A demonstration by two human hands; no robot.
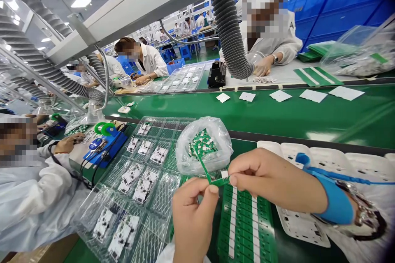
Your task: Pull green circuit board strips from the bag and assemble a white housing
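Observation:
My left hand (193, 213) and my right hand (271, 176) both pinch a thin green circuit-board strip (212, 178) with a small white part at its end, held above the bench. The fingers of both hands are closed on it. A blue wrist strap (335, 201) with a coiled blue cord wraps my right wrist. Under my hands lies a green panel of small boards (243, 222). Just behind the strip sits a clear plastic bag (205, 144) holding several small green board pieces.
Clear plastic trays (138, 189) with white-and-black modules lie to the left, white moulded trays (324, 160) to the right. A green conveyor belt (277, 115) carries white cards. A co-worker sits at left by a blue fixture (105, 148); others work across the belt. Grey extraction hoses (230, 33) hang overhead.

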